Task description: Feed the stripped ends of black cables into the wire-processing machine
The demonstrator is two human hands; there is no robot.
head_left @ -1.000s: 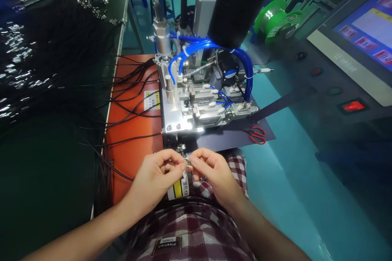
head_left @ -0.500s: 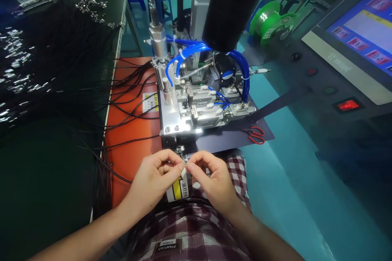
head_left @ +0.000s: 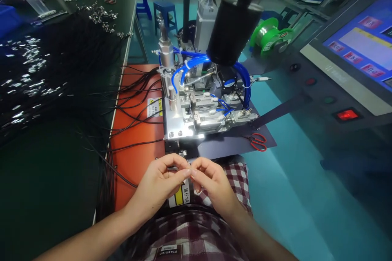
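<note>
Fingertip to fingertip, my left hand [head_left: 163,179] and my right hand [head_left: 212,179] meet in front of the machine's near end, both closed in a pinch. A black cable [head_left: 124,177] comes from the left and passes out of sight behind my left hand, which seems to hold its end. What sits between the right fingertips is too small and covered to make out. Just beyond the fingers is a small metal fixture [head_left: 183,153] of the machine [head_left: 196,110]. Below them shows a white and yellow label [head_left: 183,195] with printed characters.
Several black cables [head_left: 137,120] run from the orange plate [head_left: 131,163] into the machine. Red-handled scissors [head_left: 258,142] lie on the dark base plate at right. A black cylinder [head_left: 234,30] hangs overhead. The control panel [head_left: 346,77] stands right; a cable pile [head_left: 61,73] covers the left table.
The view has tilted, so the machine appears slightly lower and farther right. Both hands stay pinched together; a tiny coloured bit between the fingertips no longer shows.
</note>
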